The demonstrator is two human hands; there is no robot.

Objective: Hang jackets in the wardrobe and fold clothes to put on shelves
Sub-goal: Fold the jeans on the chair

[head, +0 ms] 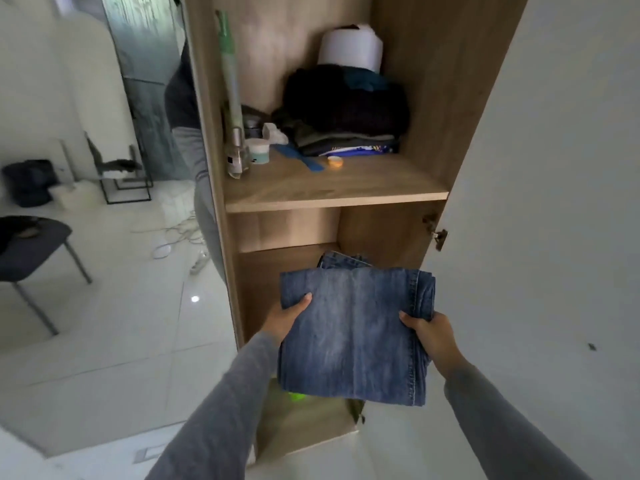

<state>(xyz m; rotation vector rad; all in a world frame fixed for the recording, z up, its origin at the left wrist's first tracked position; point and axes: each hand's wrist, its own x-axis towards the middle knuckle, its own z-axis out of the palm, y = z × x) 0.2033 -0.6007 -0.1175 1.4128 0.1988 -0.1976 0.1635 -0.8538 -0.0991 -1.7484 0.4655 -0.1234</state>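
Blue jeans in left hand, right hand, denim pile behind, clothes above

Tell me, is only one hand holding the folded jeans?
No, the left hand and right hand each grip one side of the folded jeans.

No legible text anywhere. The printed garment on the upper shelf carries a blue-yellow graphic (letters, if any, too blurred). The small jar label is unreadable too.
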